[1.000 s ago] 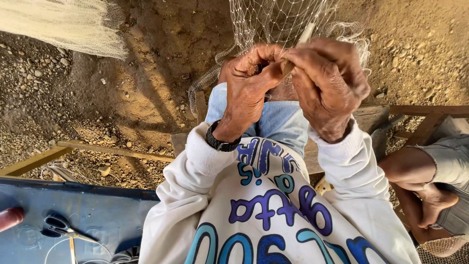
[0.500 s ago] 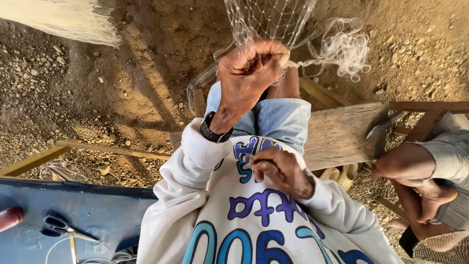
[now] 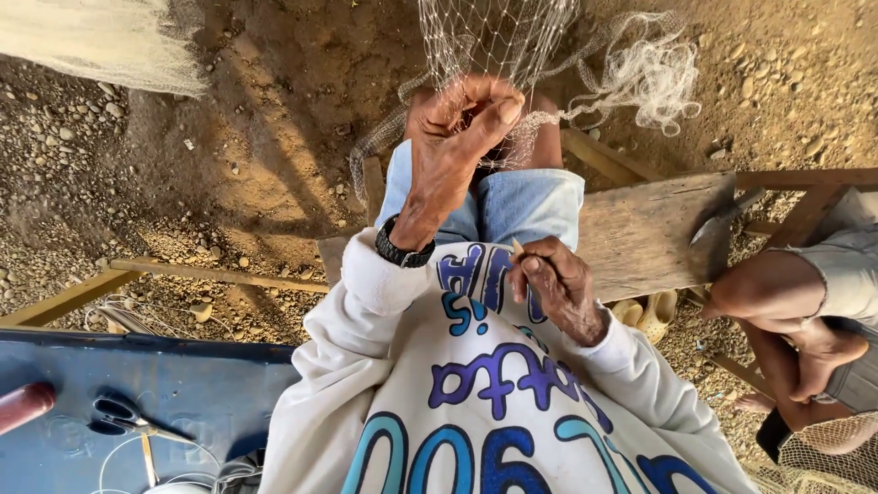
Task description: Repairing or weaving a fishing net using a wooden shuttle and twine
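Observation:
My left hand [image 3: 457, 146] is raised in front of me, its fingers pinched on the mesh of a pale fishing net [image 3: 512, 46] that hangs down from above. A black wristwatch [image 3: 402, 249] sits on that wrist. My right hand [image 3: 553, 288] rests low against my white printed shirt and holds a small tan netting needle [image 3: 518, 247], whose tip sticks up from the fingers. A loose tangle of net [image 3: 654, 73] hangs to the right. My knees in light blue shorts [image 3: 521, 201] are below the net.
I sit on a worn wooden bench [image 3: 649, 233] over gravel. Another person's bare leg [image 3: 777, 293] rests at the right. A blue surface [image 3: 183, 393] at lower left carries scissors [image 3: 123, 419], thin line and a dark red handle [image 3: 26, 404].
My right hand left the net, dropped to my chest with the needle, and has shifted slightly there. My left hand stays gripping the mesh.

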